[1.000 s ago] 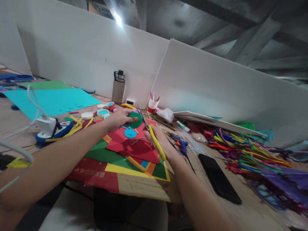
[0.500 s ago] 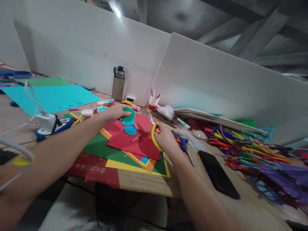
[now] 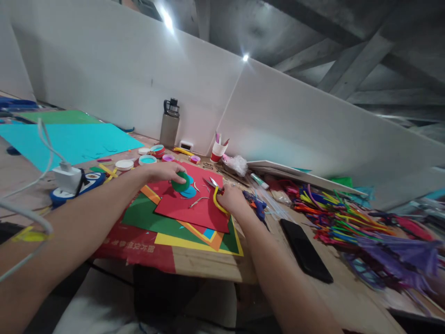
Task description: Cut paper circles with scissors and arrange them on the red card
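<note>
Between the thumb and fingers of my left hand (image 3: 166, 171) is a green paper disc (image 3: 180, 182), held over blue paper discs (image 3: 188, 192). Those lie on a red sheet (image 3: 194, 218), where thin paper offcuts (image 3: 199, 202) are scattered. My right hand (image 3: 232, 197) is closed around a pair of scissors (image 3: 216, 190) with yellow handles, at the right part of the red sheet. The blades point up and to the left and look parted. Under the red sheet are green (image 3: 146, 215), orange and yellow sheets.
Right of my arm lie a black phone (image 3: 306, 250), a blue glue gun (image 3: 259, 205) and a pile of coloured pipe cleaners (image 3: 340, 211). Behind stand a bottle (image 3: 170, 125) and a paper cup (image 3: 218, 150) of pens. At left are a power strip (image 3: 78, 188) and a cyan sheet (image 3: 73, 141).
My left hand has lowered the green disc toward the blue discs, now covering part of them. The scissors in my right hand have shifted slightly left. The camera view has turned a little.
</note>
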`<action>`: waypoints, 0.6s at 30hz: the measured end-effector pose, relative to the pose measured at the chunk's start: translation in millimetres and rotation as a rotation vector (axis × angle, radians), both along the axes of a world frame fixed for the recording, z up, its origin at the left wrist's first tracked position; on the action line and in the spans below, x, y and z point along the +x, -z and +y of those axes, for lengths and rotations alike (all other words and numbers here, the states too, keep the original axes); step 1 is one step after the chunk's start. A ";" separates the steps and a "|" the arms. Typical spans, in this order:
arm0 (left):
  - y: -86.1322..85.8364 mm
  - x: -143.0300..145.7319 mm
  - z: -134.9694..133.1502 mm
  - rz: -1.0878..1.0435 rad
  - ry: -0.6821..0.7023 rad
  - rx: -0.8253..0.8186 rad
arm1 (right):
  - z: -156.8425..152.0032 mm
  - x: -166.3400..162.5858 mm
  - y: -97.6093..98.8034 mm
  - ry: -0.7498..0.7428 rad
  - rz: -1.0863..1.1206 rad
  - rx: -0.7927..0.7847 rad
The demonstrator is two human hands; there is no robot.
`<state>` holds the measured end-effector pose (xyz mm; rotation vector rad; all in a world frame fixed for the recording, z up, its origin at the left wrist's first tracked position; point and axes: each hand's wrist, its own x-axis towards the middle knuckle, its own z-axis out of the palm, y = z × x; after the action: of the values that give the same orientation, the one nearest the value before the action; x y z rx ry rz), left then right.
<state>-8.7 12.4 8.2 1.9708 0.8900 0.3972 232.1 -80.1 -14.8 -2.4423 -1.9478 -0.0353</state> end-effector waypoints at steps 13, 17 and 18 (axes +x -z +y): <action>10.1 -1.9 10.4 0.050 0.051 -0.055 | -13.3 -46.5 7.9 -0.764 0.260 0.182; 10.9 -2.2 12.2 0.047 0.050 -0.095 | -33.0 -43.8 7.4 -0.850 0.372 0.103; 11.6 -2.1 12.7 0.041 0.041 -0.111 | -38.3 -40.7 3.3 -0.864 0.423 0.057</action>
<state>-10.8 25.2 -3.4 1.8978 0.8773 0.2792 191.4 -118.4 -18.1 -1.2443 -2.4992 0.3876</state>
